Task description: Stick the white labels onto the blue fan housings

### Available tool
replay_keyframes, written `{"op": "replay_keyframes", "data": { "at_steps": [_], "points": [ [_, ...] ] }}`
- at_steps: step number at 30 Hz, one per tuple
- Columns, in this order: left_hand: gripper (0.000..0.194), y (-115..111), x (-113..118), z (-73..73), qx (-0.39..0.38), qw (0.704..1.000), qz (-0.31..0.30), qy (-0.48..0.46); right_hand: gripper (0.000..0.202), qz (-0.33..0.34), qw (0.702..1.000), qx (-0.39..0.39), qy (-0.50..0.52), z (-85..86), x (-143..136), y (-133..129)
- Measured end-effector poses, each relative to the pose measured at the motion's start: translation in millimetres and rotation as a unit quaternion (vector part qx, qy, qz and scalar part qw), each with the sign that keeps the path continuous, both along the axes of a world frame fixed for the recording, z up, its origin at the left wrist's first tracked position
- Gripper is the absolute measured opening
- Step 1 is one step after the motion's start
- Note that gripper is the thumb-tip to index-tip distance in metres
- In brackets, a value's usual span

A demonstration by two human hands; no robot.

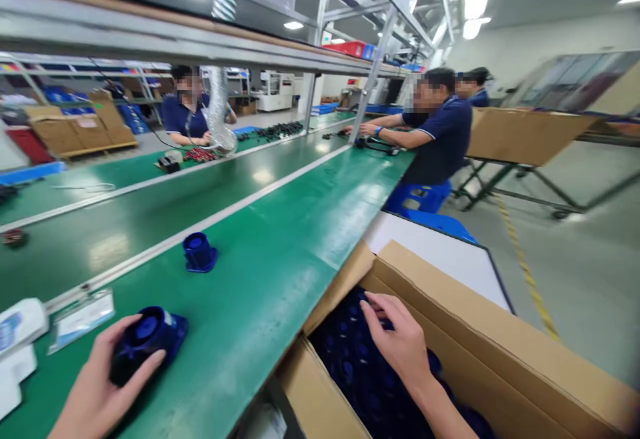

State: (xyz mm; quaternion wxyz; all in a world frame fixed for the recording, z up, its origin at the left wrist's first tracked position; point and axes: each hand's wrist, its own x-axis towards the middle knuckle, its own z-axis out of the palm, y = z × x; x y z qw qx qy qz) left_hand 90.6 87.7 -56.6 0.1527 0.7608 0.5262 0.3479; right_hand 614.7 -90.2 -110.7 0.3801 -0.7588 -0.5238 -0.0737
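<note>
My left hand [113, 375] is wrapped round a dark blue plastic housing [153, 329] on the green bench surface, thumb on the near side and fingers on the far side. This housing has a round ringed top and a wider flanged base. Further along stands a second blue housing [199, 252], upright and untouched. My right hand [395, 332] reaches into an open cardboard box [430, 305] at the bench edge. Its thumb and forefinger are curled close together at one of the many blue housings [345, 365] inside; the other fingers are partly hidden.
A plastic-wrapped card [83, 319] and white packets [20, 339] lie at the left. A pale rail [240, 202] runs along the bench. Co-workers sit at the far side [187, 109] and further down on the right [440, 132]. A metal post [373, 79] rises from the bench.
</note>
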Motion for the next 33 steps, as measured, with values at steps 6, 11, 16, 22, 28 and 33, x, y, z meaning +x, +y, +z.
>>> {"op": "replay_keyframes", "data": {
  "at_steps": [6, 11, 16, 22, 28, 33],
  "points": [
    [0.078, -3.6, 6.1, 10.0, -0.108, 0.988, -0.059, -0.098, 0.036, 0.311, 0.948, 0.024, -0.055, 96.5, -146.3, 159.6],
    [0.072, 0.8, -1.4, 9.4, -0.167, 0.96, -0.176, -0.139, 0.076, 0.434, 0.892, -0.072, -0.103, 142.1, -221.9, 267.3],
    [0.067, 5.3, -3.0, 0.5, -0.152, 0.965, -0.181, -0.109, 0.052, 0.434, 0.879, -0.173, -0.099, 163.2, -264.4, 279.7],
    [0.065, 5.5, 4.8, 1.1, -0.125, 0.966, -0.193, -0.122, 0.069, 0.364, 0.9, -0.228, -0.078, 185.7, -276.2, 208.7],
    [0.063, 7.3, 8.4, -0.3, -0.122, 0.961, -0.209, -0.136, 0.067, 0.368, 0.863, -0.329, -0.106, 203.2, -267.3, 180.1],
    [0.057, 6.1, 6.7, 4.6, -0.11, 0.965, -0.199, -0.131, 0.029, 0.348, 0.857, -0.349, -0.149, 199.8, -296.2, 189.3]
  ]
}}
